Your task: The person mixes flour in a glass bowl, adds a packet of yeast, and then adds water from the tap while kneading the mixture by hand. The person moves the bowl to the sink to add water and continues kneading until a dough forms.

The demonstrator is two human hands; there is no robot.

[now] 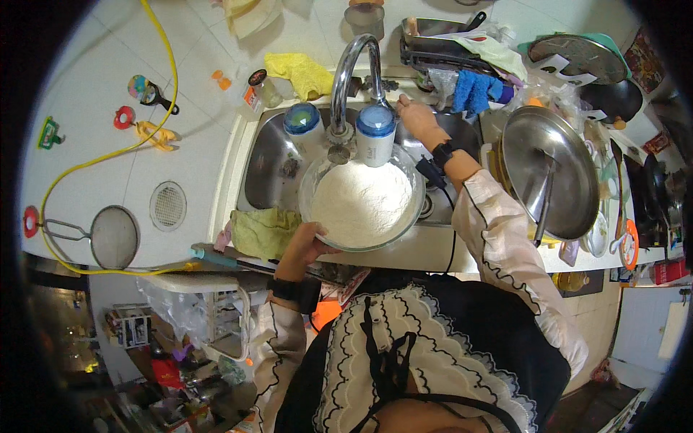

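Below the chrome faucet (339, 81) is a clear glass bowl (416, 208) of white flour-like powder (360, 203), over the front part of a double steel sink (265, 162). My left hand (309, 244) grips the bowl's lower left rim. My right hand (417, 120) reaches to the base of the faucet, its fingers at the lever, which is partly hidden. Two white cylinders with blue tops, a left one (303, 127) and a right one (376, 132), stand on either side of the faucet spout. Whether water flows cannot be seen.
A large steel pan (574, 200) with a utensil in it stands right of the sink. A green cloth (260, 233) lies at the front left edge, a yellow cloth (303, 73) behind the sink. Blue gloves or cloths (474, 92) hang at the back right. A glass jar (265, 89) stands back left.
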